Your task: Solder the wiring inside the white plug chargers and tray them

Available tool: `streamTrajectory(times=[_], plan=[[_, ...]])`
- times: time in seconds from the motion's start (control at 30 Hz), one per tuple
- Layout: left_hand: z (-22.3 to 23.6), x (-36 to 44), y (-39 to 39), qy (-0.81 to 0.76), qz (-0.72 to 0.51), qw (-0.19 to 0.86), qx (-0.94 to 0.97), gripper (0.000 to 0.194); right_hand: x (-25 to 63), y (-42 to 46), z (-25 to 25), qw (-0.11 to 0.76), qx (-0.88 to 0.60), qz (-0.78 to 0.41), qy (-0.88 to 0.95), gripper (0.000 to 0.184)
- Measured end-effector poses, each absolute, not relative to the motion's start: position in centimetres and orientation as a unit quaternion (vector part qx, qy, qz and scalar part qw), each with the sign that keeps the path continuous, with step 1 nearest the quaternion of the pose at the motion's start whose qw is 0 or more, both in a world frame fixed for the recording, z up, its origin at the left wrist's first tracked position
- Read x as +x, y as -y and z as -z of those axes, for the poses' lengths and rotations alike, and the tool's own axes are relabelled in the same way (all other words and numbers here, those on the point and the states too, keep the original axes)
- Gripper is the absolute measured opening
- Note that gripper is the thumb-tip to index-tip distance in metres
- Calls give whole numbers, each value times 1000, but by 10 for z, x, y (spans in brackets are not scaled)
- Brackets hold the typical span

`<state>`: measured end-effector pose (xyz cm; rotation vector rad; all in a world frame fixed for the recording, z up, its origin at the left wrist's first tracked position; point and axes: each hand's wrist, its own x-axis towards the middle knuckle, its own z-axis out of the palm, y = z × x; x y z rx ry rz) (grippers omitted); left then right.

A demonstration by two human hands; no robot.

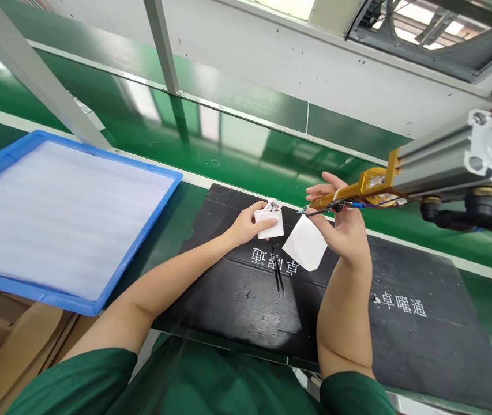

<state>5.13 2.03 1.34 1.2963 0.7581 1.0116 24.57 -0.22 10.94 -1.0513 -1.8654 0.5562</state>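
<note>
A small white box-shaped piece is gripped between the thumb and fingers of my left hand. Its top end stands open, with small dark and metallic parts showing. My right hand is closed around the front end of a gold-coloured nozzle tool, thumb below and fingers beyond it. The tool's thin pale green tip points toward the white piece, a short gap away. Below the tip lies a white sheet of paper. Black tweezers rest on the black mat, below the left hand.
A metal pneumatic cylinder with black fittings extends behind the nozzle tool at the right. To the left lies a blue-rimmed tray lined with white sheeting. Grey posts rise from the green bench. Brown cardboard sits at lower left.
</note>
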Motion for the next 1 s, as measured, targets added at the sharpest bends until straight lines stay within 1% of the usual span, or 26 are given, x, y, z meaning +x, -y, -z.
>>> streamTrajectory(times=[0.07,0.13,0.23,0.3,0.4,0.5,0.63,0.73,0.8,0.87,0.93,1.0], plan=[[-15,54,-18,-317,-425,666,525,49,251,2,-110,436,-436,-209,759,52],[-15,55,-17,-311,-410,693,506,50,254,2,-111,429,-444,-208,759,45],[-14,54,-18,-312,-395,693,517,50,256,2,-111,424,-448,-219,756,36],[-14,52,-21,-330,-394,654,554,47,256,3,-112,425,-449,-217,755,29],[-17,45,-26,-373,-363,556,648,40,256,4,-112,424,-451,-206,758,20],[-20,38,-31,-398,-291,476,728,36,256,3,-112,422,-452,-201,760,20],[-20,34,-35,-410,-221,438,769,33,257,3,-112,421,-459,-198,757,24],[-14,34,-38,-407,-235,462,752,45,257,3,-112,418,-465,-194,756,26],[-8,37,-42,-391,-269,508,719,55,257,4,-113,416,-469,-195,754,26],[-1,40,-45,-357,-296,562,685,60,255,5,-114,411,-472,-195,755,23],[4,44,-47,-323,-305,608,658,59,254,5,-116,406,-472,-194,758,20],[5,47,-46,-315,-306,622,647,51,252,6,-118,403,-473,-194,759,18]])
